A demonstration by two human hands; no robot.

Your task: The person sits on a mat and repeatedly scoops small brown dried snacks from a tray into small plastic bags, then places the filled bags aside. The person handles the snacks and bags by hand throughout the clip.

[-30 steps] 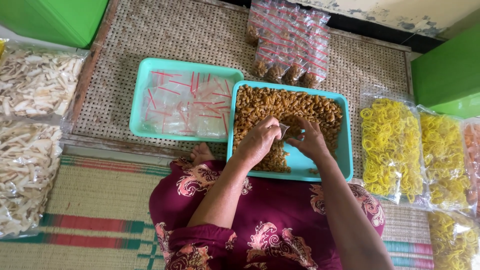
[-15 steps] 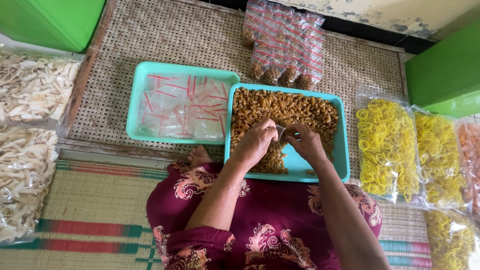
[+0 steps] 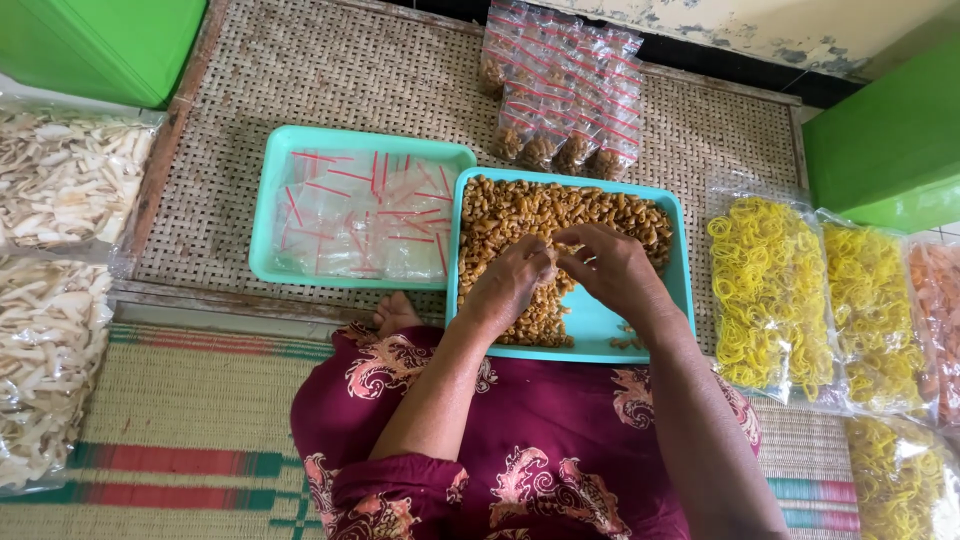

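My left hand [image 3: 508, 288] and my right hand [image 3: 618, 272] meet fingertip to fingertip over a teal tray [image 3: 600, 335] heaped with brown curled snacks [image 3: 520, 215]. The fingers of both hands are closed on a small clear bag, which they almost wholly hide. The tray's near right corner is bare. A second teal tray [image 3: 262, 215] to the left holds a pile of flat clear bags with red zip strips [image 3: 365, 215]. Beyond the trays lies a row of filled small bags [image 3: 565, 95] of the same brown snacks.
Large bags of white chips [image 3: 55, 290] lie at the left. Bags of yellow ring crackers [image 3: 770, 290] and orange ones [image 3: 935, 300] lie at the right. Green boxes [image 3: 100, 40] stand at both far corners. My lap in maroon patterned cloth [image 3: 540, 450] fills the foreground.
Both hands stayed together over the snack tray, shifting slightly; the clear bag seen between the fingers earlier is now mostly covered by them.
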